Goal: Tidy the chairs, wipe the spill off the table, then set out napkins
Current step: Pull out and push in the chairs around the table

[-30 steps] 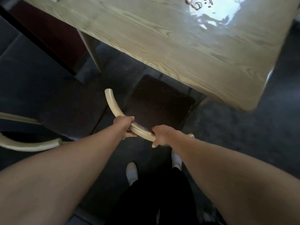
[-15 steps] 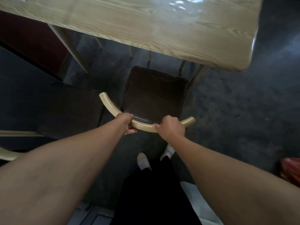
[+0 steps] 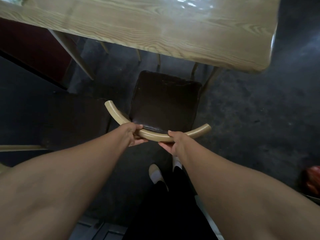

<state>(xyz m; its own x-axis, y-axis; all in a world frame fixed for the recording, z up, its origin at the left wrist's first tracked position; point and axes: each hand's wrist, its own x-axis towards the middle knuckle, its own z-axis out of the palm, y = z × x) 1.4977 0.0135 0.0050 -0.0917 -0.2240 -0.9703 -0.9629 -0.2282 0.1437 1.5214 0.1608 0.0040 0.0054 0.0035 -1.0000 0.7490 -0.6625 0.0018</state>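
A chair with a dark brown seat (image 3: 164,101) and a curved light-wood backrest (image 3: 155,136) stands in front of me, facing the wooden table (image 3: 155,32). The seat's far edge lies just short of the table's near edge. My left hand (image 3: 134,134) grips the backrest left of its middle. My right hand (image 3: 174,142) grips it right of the middle. A wet, shiny spill (image 3: 192,4) glints on the tabletop at the top edge of the view.
A second chair's dark seat (image 3: 72,122) and pale wooden rail (image 3: 20,147) lie to my left. Table legs (image 3: 74,54) stand under the top. A red object (image 3: 313,181) sits at the right edge. My feet (image 3: 155,173) are on the dark floor behind the chair.
The chair has swung round to face the table squarely and sits further out from under it. Both hands stay on the backrest. The view has shifted, so less of the tabletop shows.
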